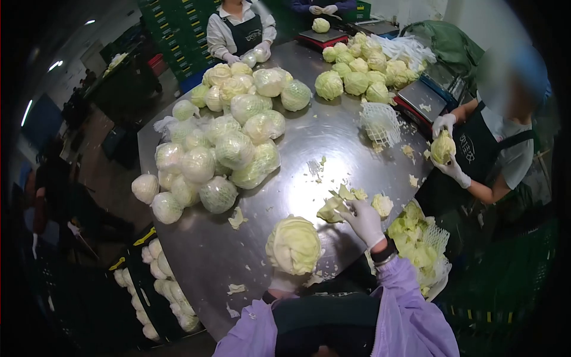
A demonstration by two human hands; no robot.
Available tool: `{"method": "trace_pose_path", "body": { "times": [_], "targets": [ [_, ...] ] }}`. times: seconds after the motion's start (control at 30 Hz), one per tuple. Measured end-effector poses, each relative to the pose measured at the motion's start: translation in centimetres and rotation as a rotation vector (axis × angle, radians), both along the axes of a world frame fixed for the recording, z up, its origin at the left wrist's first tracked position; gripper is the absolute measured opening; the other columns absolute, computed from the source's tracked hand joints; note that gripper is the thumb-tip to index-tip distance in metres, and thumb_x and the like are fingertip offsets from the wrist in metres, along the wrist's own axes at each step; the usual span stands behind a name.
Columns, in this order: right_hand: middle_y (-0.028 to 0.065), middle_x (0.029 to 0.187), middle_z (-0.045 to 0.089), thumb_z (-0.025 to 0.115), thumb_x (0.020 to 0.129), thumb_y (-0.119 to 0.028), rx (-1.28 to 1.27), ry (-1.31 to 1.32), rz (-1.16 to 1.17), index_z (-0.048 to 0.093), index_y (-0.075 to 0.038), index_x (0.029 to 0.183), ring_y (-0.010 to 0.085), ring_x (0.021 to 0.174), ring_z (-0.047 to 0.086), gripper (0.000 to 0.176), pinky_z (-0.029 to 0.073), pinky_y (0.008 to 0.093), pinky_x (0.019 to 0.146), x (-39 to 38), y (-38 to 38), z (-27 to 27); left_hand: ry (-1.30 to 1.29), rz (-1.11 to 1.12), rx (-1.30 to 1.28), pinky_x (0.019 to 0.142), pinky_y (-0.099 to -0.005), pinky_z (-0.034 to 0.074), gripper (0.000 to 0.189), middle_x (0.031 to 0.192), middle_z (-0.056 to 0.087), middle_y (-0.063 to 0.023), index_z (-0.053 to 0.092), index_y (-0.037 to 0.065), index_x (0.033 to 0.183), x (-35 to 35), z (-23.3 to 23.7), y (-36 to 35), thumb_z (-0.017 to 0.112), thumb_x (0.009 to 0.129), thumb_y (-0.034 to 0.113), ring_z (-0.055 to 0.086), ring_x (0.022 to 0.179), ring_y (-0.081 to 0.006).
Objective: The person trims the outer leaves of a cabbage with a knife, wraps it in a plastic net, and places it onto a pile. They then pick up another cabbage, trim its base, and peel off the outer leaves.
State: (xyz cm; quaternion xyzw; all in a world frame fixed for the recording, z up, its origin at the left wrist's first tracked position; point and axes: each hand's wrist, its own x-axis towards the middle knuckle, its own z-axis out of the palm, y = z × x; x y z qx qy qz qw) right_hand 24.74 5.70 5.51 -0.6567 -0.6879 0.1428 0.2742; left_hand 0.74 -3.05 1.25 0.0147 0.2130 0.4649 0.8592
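Observation:
A large pale green cabbage [293, 244] is held close to my body at the table's near edge. My left hand [288, 281], in a white glove, is under its near side, and its fingers are mostly hidden by the cabbage. To the right, my right hand [363, 221], also gloved, has its fingers on a loose cabbage leaf [333, 210] over the metal table [297, 184]. More leaf pieces [352, 193] lie just beyond that hand, and a small leafy piece [382, 205] is to its right.
Wrapped cabbages [235, 149] are piled at the left, unwrapped cabbages [372, 68] at the back right. A co-worker [505, 131] at the right holds a cabbage [442, 147]; another [242, 30] stands behind the table. A container of leaves [416, 238] is at the near right. Scales [422, 98] edge the table.

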Motion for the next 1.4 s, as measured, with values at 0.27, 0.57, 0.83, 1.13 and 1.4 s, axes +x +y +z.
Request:
{"method": "trace_pose_path", "body": {
  "times": [0.27,0.57,0.83,1.13,1.4],
  "targets": [
    [0.0046,0.107,0.063,0.069,0.085,-0.022,-0.397,0.945,0.370,0.040,-0.001,0.137,0.0050,0.074,0.056,0.064,0.046,0.0192,0.061,-5.0,-3.7,2.5,0.032,0.123,0.049,0.095,-0.0485,0.044,0.064,0.142,0.041,-0.0074,0.033,0.019,0.142,1.1,2.6,1.9,0.039,0.091,0.058,0.042,0.127,-0.0258],
    [0.0083,0.118,0.054,0.047,0.097,-0.032,-0.359,1.239,0.346,0.036,-0.007,0.136,0.0149,0.099,0.056,0.047,0.048,0.0253,0.076,-4.4,-2.9,-6.0,0.531,-0.054,0.247,0.098,-0.0453,0.041,0.060,0.143,0.035,-0.0154,0.024,0.008,0.145,-3.8,5.1,1.1,0.038,0.098,0.043,0.044,0.125,-0.0288],
    [0.0107,0.126,0.055,0.042,0.095,-0.050,-0.412,1.876,-0.195,0.043,-0.007,0.132,0.0192,0.094,0.061,0.057,0.054,0.0282,0.076,-2.0,5.6,-4.6,0.782,0.206,0.118,0.092,-0.0368,0.045,0.047,0.125,0.055,-0.0123,0.046,0.006,0.129,-10.2,3.6,3.2,0.047,0.097,0.039,0.054,0.115,-0.0224],
    [0.0066,0.089,0.058,0.061,0.090,-0.025,-0.495,1.515,-0.256,0.049,-0.002,0.126,0.0091,0.052,0.050,0.045,0.053,0.0274,0.061,-5.9,7.5,2.1,1.142,0.484,-0.003,0.088,-0.0315,0.045,0.048,0.129,0.050,-0.0102,0.043,0.006,0.131,-17.0,2.2,5.6,0.055,0.094,0.033,0.051,0.115,-0.0181],
    [0.0119,0.096,0.063,0.069,0.082,-0.017,-0.554,0.483,0.613,0.062,-0.004,0.108,0.0237,0.084,0.063,0.030,0.051,0.0326,0.076,-12.9,1.9,-8.5,2.002,0.784,0.192,0.101,-0.0358,0.037,0.071,0.139,0.037,-0.0201,0.033,0.000,0.138,-22.5,-3.0,10.0,0.069,0.084,0.029,0.041,0.124,-0.0289]
  ]
}}
